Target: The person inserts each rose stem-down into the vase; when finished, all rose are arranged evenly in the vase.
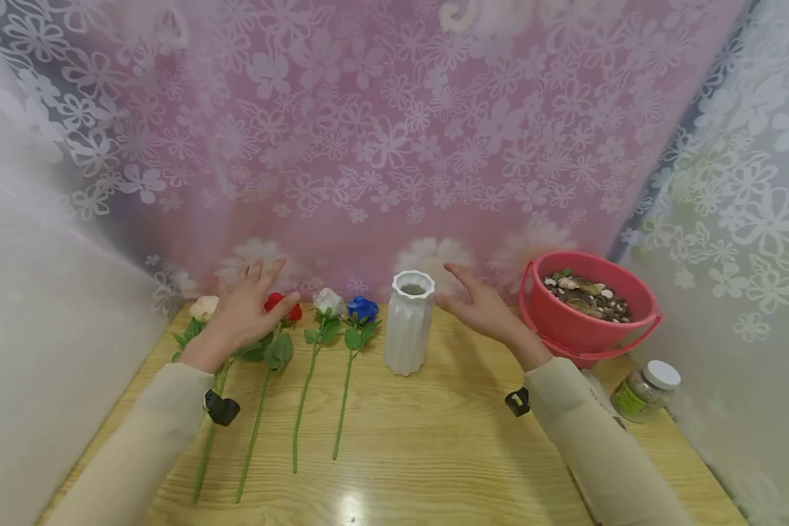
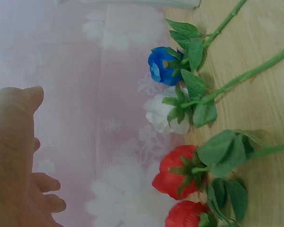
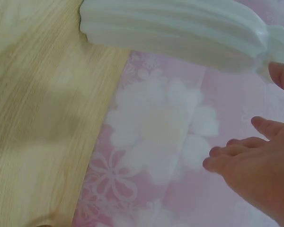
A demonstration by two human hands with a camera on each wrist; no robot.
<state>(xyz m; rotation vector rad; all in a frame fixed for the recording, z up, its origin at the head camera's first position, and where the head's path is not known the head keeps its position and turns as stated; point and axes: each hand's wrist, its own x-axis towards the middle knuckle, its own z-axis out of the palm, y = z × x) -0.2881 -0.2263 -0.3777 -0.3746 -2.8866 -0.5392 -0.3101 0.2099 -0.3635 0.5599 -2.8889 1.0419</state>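
A white ribbed vase (image 1: pixel 408 332) stands upright on the wooden table. My right hand (image 1: pixel 483 307) is spread just right of its rim; in the right wrist view the thumb of this hand (image 3: pixel 260 165) overlaps the rim of the vase (image 3: pixel 180 30), and contact is unclear. My left hand (image 1: pixel 243 314), fingers spread and holding nothing, is over the flowers at the left. A cream rose (image 1: pixel 204 308), a red rose (image 1: pixel 292 310), a white rose (image 1: pixel 329 302) and a blue rose (image 1: pixel 363 310) lie with stems toward me. The left wrist view shows two red blooms (image 2: pixel 176 171).
A red bucket (image 1: pixel 585 332) holding pebbles and shells stands at the right of the table (image 1: pixel 421 453). Nearer me is a glass jar (image 1: pixel 638 398) with a white lid. A flowered pink curtain (image 1: pixel 381 146) hangs behind, with pale sheets at both sides.
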